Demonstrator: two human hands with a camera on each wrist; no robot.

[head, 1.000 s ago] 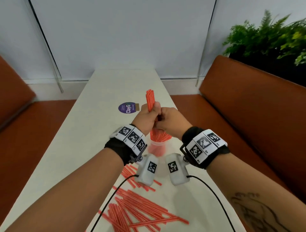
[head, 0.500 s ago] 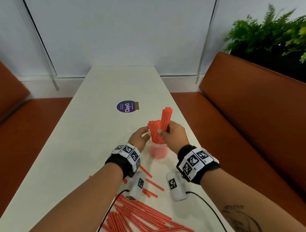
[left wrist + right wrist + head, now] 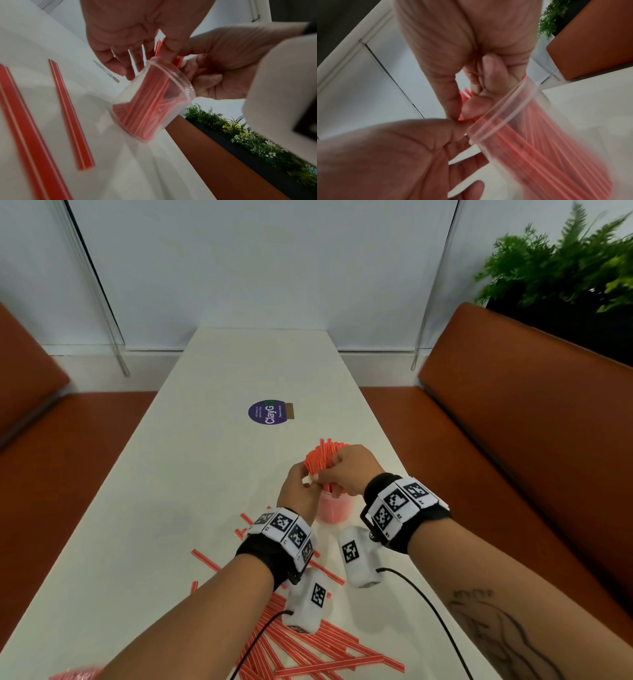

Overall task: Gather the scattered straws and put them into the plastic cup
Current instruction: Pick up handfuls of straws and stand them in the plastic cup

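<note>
Both hands [image 3: 325, 477] hold straws [image 3: 320, 455] standing in plastic cup [image 3: 330, 510]

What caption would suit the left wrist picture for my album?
Two hands settle a bundle of red straws into a clear plastic cup, with loose straws beside it on the white table.

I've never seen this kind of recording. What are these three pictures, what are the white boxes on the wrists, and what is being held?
No machine here: a person works bare-handed. One picture comes from a head camera; the other two from the white wrist cameras. On the white table stands a clear plastic cup full of red straws. The right hand has its grip on that bundle; the left hand touches the bundle at the cup's rim. Loose straws lie nearer the person.
</note>
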